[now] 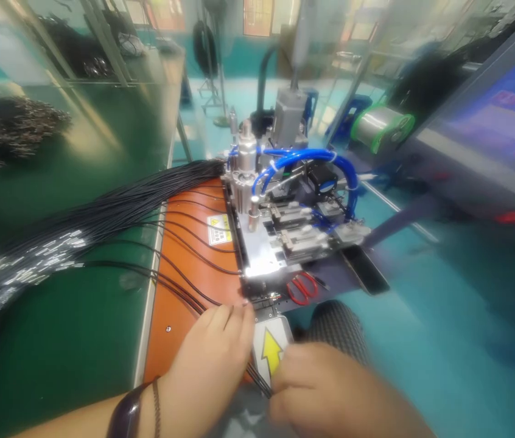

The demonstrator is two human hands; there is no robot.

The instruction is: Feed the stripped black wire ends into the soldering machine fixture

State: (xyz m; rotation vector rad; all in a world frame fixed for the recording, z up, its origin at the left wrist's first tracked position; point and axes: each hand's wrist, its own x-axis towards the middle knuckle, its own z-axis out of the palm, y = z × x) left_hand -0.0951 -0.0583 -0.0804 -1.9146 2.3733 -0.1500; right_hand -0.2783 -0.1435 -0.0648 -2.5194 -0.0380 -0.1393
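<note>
Several thin black cables (184, 293) run from the left across an orange machine top (184, 359) and pass under my left hand (218, 337). That hand is closed, its fingertips pressed together on a cable at the front end of the machine's metal track. My right hand (315, 377) is curled round the black cables (260, 380) where they come out below my left hand; its fingertips are hidden. Between the hands lies a pale plate with a yellow arrow (271, 350). Ahead stands the wire-processing machine (262, 243), where other single cables lie spaced along the track.
A thick bundle of black cables (125, 210) with shiny ends spreads over the green table (102, 340). Red-handled scissors (302, 288) lie at the machine's front. Blue hoses (312, 155) arch above it. A green-rimmed wire spool (381, 129) and a screen (508, 115) are at right.
</note>
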